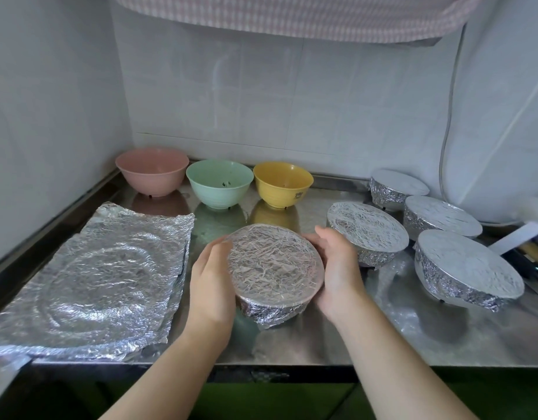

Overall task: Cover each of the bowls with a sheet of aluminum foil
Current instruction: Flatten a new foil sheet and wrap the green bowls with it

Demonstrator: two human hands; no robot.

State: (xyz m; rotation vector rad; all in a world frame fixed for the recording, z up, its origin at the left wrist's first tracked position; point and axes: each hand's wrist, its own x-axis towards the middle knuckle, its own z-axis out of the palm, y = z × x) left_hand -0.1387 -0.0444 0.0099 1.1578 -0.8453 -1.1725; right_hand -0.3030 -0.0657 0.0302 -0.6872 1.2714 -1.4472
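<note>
Your left hand [211, 278] and right hand [337, 269] cup the round bowl wrapped in crinkled aluminum foil [275, 265] from either side, fingers curled together against its foil-clad wall, thumbs at the far rim. It sits tilted toward you at the middle of the shiny stainless steel counter [322, 338]; its foil top is stretched flat and finely creased, the skirt crumpled underneath.

Behind it, three open plastic bowls stand in a row along the tiled wall: a pink ribbed bowl [152, 174], a mint green ribbed bowl [219, 183] with a few dark specks at the bottom, possibly crumbs, and a yellow bowl [282, 183] whose inside looks bare.

To your right sit four more foil-covered bowls [367, 228], close together, each with a taut flat lid of foil and rumpled sides.

To your left lies a stack of loose wrinkled foil sheets [100, 283], rectangular, with faint ring impressions pressed into the top one.
</note>
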